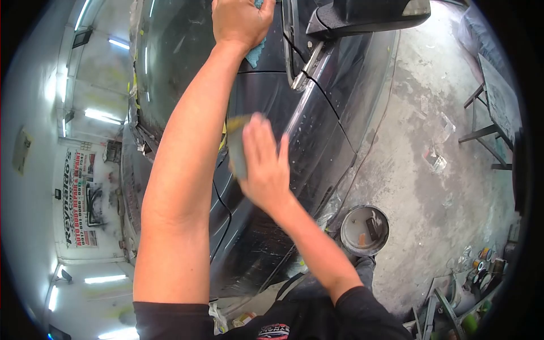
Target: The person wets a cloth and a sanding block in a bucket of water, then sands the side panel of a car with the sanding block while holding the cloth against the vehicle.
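Observation:
At the top edge, my left hand [242,21] presses a light-blue cloth [256,55] against the dark car [258,93]; its fingers are partly cut off by the frame. Lower down, my right hand [265,167] lies along a thin grey pad with yellowish edges [237,148], which looks like a sanding pad. Its fingers are stretched over the pad, and both are slightly blurred. The pad is at the dark body panel beside the chrome trim strip [303,105]. My left forearm hides part of the panel and the taped window edge.
The car's side mirror [368,17] juts out at the top right. A round bucket [365,229] with water and small blocks stands on the concrete floor [413,187]. A black metal stand [493,113] is at the right. Tape rolls [481,260] and clutter lie at the lower right.

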A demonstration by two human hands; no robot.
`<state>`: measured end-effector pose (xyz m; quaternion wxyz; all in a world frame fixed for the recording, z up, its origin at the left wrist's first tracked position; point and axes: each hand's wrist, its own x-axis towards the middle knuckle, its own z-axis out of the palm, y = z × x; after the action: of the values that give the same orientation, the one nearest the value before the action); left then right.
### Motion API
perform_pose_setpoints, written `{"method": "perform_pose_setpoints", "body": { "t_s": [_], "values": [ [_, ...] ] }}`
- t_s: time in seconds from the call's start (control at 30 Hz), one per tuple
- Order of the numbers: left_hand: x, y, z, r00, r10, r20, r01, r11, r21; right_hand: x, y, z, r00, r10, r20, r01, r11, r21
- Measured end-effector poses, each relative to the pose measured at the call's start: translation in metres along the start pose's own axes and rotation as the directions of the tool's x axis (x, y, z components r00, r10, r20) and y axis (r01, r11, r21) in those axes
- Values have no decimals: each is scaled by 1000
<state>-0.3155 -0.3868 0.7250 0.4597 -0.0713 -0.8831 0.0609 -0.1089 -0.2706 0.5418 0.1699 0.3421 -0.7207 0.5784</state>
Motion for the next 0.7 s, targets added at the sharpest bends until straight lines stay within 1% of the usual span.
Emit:
{"method": "perform_pose_setpoints", "body": {
  "t_s": [0.07,0.17,0.2,0.27,0.3,0.4,0.43,0.47,0.53,0.6,0.63,0.7],
  "values": [
    [2,-2,0,1000,10,-3,-10,1000,-7,53,24,-6,997,39,-62,-45,993,-107],
    [0,-2,0,1000,4,13,-3,1000,-26,53,11,4,975,147,-164,-139,989,57],
    [0,-2,0,1000,0,16,1,999,-32,35,6,3,988,126,-84,-125,992,19],
    [-1,-5,3,1000,5,-1,-5,1000,-7,-30,-8,7,994,86,74,-82,995,-53],
    [-1,-5,5,1000,7,-13,-7,1000,5,-45,-2,11,993,44,112,-26,987,-158],
    [0,0,0,999,-21,28,21,1000,-7,23,16,-9,999,52,-6,-52,997,-61],
    [-1,-1,1,999,-21,26,21,1000,-10,48,27,-7,994,51,-101,-55,998,-35],
    [-1,-2,2,999,-21,26,22,1000,-11,61,35,-4,992,50,-120,-57,997,-59],
    [-2,-2,3,1000,-21,19,21,1000,-9,49,24,-4,989,108,-105,-110,994,-13],
    [-1,-2,3,1000,-9,10,9,1000,0,4,12,-3,994,107,-27,-107,994,-14],
    [2,-3,3,1000,-2,8,2,1000,-5,-22,3,-4,990,127,61,-129,991,22],
    [-1,-3,3,1000,0,14,0,1000,-16,-2,12,-9,994,106,8,-106,994,25]
  ]
}}
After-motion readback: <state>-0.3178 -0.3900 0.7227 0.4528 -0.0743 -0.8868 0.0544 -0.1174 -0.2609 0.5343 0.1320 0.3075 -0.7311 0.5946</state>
